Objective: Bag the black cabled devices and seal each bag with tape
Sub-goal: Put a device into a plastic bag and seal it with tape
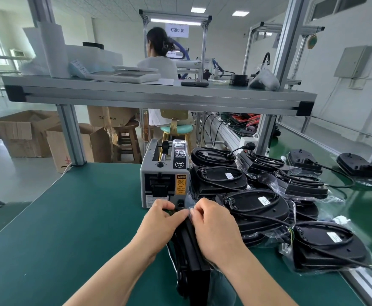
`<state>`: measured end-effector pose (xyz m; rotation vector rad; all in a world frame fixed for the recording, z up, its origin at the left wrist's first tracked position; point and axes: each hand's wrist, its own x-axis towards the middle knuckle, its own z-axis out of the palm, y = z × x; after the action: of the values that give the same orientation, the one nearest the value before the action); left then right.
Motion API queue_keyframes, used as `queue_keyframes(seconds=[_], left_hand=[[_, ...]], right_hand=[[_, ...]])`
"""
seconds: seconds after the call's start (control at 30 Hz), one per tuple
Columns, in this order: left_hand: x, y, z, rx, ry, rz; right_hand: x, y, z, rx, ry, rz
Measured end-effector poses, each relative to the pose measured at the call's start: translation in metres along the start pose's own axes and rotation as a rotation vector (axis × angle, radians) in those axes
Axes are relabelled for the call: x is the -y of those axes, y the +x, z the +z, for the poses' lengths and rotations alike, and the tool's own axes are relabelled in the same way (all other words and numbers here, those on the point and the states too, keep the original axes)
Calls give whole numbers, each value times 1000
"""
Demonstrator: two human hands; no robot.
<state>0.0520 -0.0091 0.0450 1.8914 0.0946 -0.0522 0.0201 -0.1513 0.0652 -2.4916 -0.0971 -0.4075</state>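
Holds the black cabled device (193, 257) on edge on the green table (81, 228), long axis running from the body straight away toward the tape dispenser (165, 180), far end just short of it. Curls left hand (158, 219) fingers over that far top corner. Pinches with right hand (211, 226), thumb against fingertips, what looks like clear bag film (191, 203) at the same corner. Bagged devices (258, 208) piled just to the right.

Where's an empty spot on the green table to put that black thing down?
The green table is bare left of the tape dispenser and the left hand, out to its left edge. Right of the right hand it is crowded: bagged devices lie piled there. Both hands hold the black device.
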Motion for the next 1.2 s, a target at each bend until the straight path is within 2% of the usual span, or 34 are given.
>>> queue_keyframes(seconds=[0.1,0.23,0.57,0.67,0.77,0.9,0.97,1.07,1.13,1.2], left_hand=[[1,-3,-2,59,-95,-54],[-2,0,3,1,-176,-92],[-7,-1,3,-73,-302,-144],[-3,-9,2,-63,-227,-85],[4,-29,-3,-134,-80,41],[18,-61,-21,-269,-89,105],[28,-74,-32,-328,-126,79],[44,-91,-44,-336,-161,52],[53,-98,-48,-270,-166,32],[55,-106,-50,-114,-211,23]], right_hand=[[-2,1,0,0,6,-15],[-1,1,0,39,29,-32],[7,8,-10,370,-8,16],[9,9,-14,455,-8,63],[8,5,-16,525,75,100],[-1,-2,-26,538,104,81],[-11,-6,-35,535,195,117],[-28,-21,-47,497,465,152],[-33,-33,-54,471,694,139],[-33,-44,-56,468,916,148]])
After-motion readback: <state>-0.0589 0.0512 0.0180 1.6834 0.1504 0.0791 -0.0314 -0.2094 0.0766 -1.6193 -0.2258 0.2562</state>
